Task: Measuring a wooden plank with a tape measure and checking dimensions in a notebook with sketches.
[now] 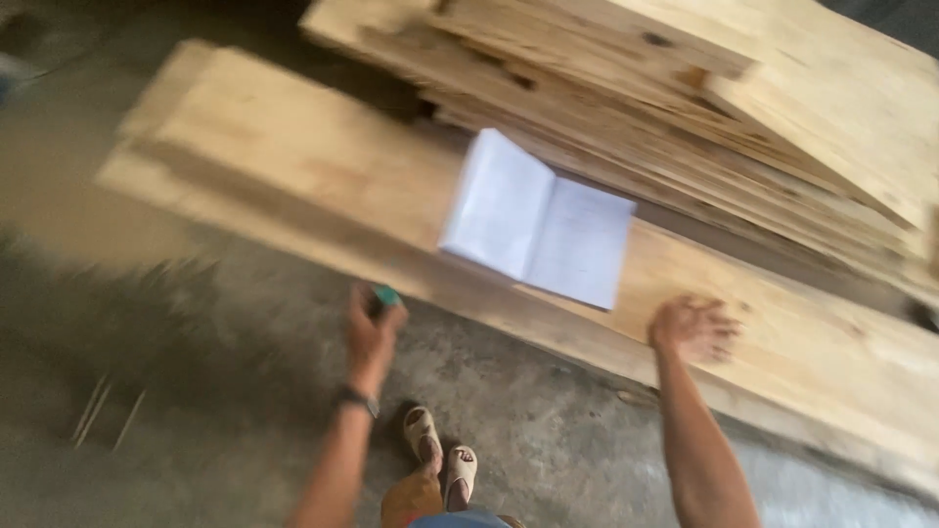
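An open white notebook (pixel 538 223) lies on a long stack of pale wooden planks (pixel 284 166). My left hand (pixel 374 323) is closed around a small green object (pixel 387 294) just in front of the planks' near edge. My right hand (pixel 693 328) hovers with fingers spread over the plank surface, to the right of the notebook. The whole view is blurred by motion.
A second, taller pile of rough boards (pixel 743 108) rises behind at the upper right. The concrete floor (pixel 196 372) spreads to the left and below. My sandalled feet (pixel 440 460) stand close to the plank stack.
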